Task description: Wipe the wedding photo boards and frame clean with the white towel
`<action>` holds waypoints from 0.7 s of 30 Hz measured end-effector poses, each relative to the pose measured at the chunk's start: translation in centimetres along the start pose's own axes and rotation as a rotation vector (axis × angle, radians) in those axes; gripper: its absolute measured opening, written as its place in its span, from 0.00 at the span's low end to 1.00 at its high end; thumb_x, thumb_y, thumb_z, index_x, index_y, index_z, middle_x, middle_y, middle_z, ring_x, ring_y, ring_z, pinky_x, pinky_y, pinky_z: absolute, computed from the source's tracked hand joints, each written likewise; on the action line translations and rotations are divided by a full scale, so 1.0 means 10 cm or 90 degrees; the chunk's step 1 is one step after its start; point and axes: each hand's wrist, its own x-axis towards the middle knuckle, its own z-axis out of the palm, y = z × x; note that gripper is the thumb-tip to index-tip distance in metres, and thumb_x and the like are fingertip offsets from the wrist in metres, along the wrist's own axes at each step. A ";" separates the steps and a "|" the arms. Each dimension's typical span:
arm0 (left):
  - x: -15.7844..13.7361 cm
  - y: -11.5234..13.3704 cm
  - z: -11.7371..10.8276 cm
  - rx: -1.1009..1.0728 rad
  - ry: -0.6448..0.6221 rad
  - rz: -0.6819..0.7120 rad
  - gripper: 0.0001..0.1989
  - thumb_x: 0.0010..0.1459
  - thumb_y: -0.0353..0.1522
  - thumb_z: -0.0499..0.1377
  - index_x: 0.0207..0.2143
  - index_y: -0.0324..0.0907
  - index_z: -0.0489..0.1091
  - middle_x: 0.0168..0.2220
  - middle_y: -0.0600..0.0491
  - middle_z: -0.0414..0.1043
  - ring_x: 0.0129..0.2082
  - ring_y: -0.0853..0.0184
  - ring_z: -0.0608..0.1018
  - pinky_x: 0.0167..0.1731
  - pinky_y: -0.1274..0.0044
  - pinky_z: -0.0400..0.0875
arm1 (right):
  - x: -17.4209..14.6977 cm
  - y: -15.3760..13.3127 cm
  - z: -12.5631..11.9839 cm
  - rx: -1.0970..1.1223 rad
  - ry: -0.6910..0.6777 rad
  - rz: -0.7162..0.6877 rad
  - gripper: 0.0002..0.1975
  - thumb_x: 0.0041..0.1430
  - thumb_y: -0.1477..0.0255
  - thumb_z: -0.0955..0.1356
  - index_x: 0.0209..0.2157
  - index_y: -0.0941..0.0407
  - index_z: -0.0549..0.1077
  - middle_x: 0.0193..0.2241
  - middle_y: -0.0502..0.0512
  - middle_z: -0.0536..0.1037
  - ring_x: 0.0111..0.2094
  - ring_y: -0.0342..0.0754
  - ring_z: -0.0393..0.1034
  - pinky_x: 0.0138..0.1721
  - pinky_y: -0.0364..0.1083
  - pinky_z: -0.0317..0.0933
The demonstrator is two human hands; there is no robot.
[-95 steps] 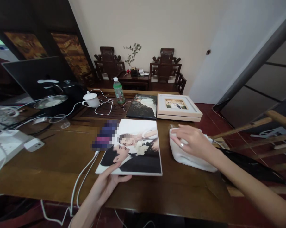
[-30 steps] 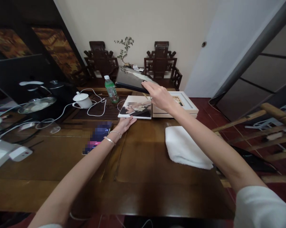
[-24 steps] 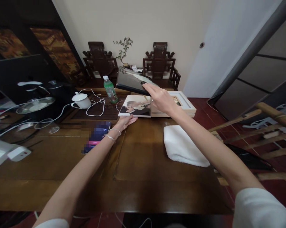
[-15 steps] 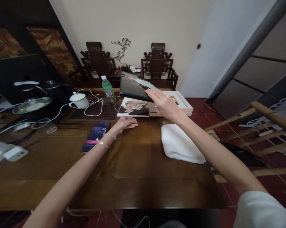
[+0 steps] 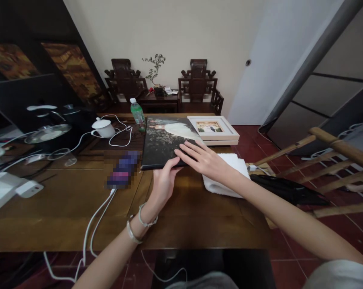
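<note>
Head view: the bare left hand [image 5: 162, 186] has hold of a black-edged, flat rectangular photo panel [image 5: 160, 150] at its near edge, thumb over the top, the other fingers out of sight, seemingly beneath. The bare right hand [image 5: 205, 160] lies with its fingers stretched out over the panel's near right part, not curled round it; I cannot see its thumb.

From here the panel seems tilted and raised at the near side, over the brown wooden table [image 5: 199, 233], just beside a green-labelled clear plastic bottle [image 5: 137, 114] and overlapping the left edge of a pale, white-matted picture frame [image 5: 231, 126]. A folded white fluffy towel [image 5: 213, 186] lies under the right wrist, and a blurred dark phone [image 5: 123, 170] to the panel's left.

I'd judge the panel stiff and fairly light, its smooth face a little slippery and quick to take fingerprints or scratches. The rim looks the best place to grip, ideally at two opposite sides, with the corners guarded from knocks.
</note>
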 end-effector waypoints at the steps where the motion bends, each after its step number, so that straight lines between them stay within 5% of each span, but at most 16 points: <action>1: -0.03 0.02 -0.07 -0.006 -0.005 0.001 0.10 0.42 0.28 0.66 0.32 0.44 0.75 0.35 0.56 0.78 0.45 0.61 0.76 0.41 0.72 0.72 | -0.09 -0.04 -0.04 0.012 0.003 -0.001 0.24 0.64 0.80 0.59 0.61 0.61 0.58 0.59 0.64 0.64 0.61 0.55 0.55 0.60 0.61 0.53; 6: -0.19 0.16 -0.44 -0.009 0.059 -0.063 0.05 0.39 0.28 0.66 0.22 0.41 0.73 0.25 0.58 0.76 0.31 0.69 0.77 0.35 0.78 0.73 | -0.81 -0.25 -0.13 0.086 0.081 0.083 0.17 0.61 0.72 0.65 0.52 0.58 0.66 0.49 0.65 0.73 0.57 0.56 0.61 0.58 0.62 0.57; 10: -0.35 0.24 -0.67 -0.008 0.137 -0.067 0.05 0.36 0.27 0.65 0.21 0.41 0.73 0.24 0.58 0.76 0.28 0.68 0.78 0.33 0.78 0.75 | -1.31 -0.44 -0.02 0.075 -0.018 0.149 0.09 0.60 0.73 0.65 0.42 0.58 0.70 0.52 0.69 0.68 0.58 0.60 0.59 0.56 0.62 0.58; 14: -0.51 0.31 -0.80 -0.006 0.183 -0.082 0.11 0.36 0.27 0.63 0.28 0.41 0.77 0.28 0.55 0.79 0.32 0.63 0.80 0.36 0.75 0.76 | -1.31 -0.53 0.14 0.068 -0.114 0.247 0.10 0.60 0.74 0.64 0.44 0.58 0.69 0.62 0.69 0.57 0.58 0.60 0.57 0.52 0.59 0.60; 21: -0.76 0.43 -0.92 0.004 0.210 -0.128 0.19 0.39 0.28 0.60 0.38 0.40 0.77 0.34 0.50 0.80 0.43 0.53 0.79 0.47 0.65 0.74 | -1.04 -0.50 0.34 -0.059 -0.175 0.345 0.19 0.57 0.79 0.62 0.51 0.58 0.67 0.44 0.65 0.72 0.43 0.59 0.62 0.41 0.56 0.60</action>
